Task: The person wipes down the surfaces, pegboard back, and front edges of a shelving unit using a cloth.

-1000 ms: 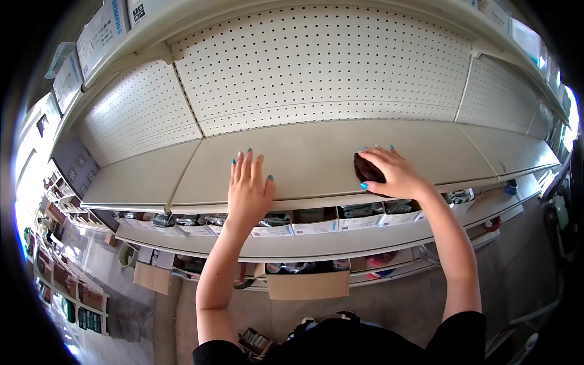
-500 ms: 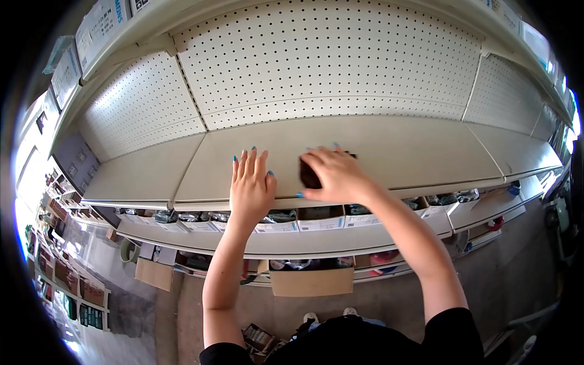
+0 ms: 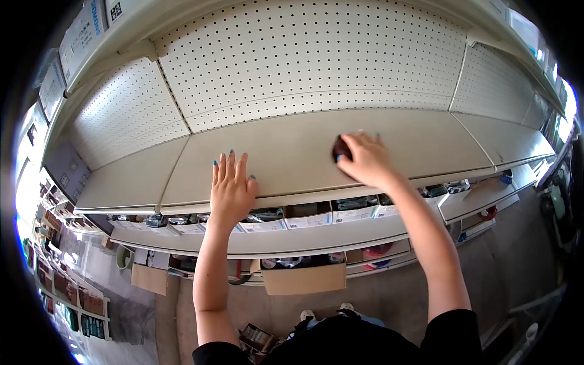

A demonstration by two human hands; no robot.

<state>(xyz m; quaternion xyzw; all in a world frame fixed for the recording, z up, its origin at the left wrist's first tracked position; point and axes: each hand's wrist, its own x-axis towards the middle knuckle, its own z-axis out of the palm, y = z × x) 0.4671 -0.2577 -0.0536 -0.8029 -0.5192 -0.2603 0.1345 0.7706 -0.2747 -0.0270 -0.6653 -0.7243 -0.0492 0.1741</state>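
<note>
My left hand (image 3: 231, 190) lies flat near the front edge of the beige shelf (image 3: 274, 152), fingers apart and holding nothing. Farther right and a bit deeper on the same shelf, my right hand (image 3: 365, 159) is curled over a dark brown cloth (image 3: 340, 149), pressing it against the surface. Only the cloth's left part shows; the palm and fingers cover the rest. Behind both hands rises a white perforated back panel (image 3: 316, 55).
Under the shelf is a row of small open boxes (image 3: 308, 216) with plastic-wrapped items. Lower down, a cardboard box (image 3: 304, 281) juts out. White boxes (image 3: 83, 42) stand on the upper shelf at the left.
My right hand with the cloth first swept left along the shelf, then moved back to the right and deeper. My left hand has stayed resting near the front edge. The view has shifted slightly.
</note>
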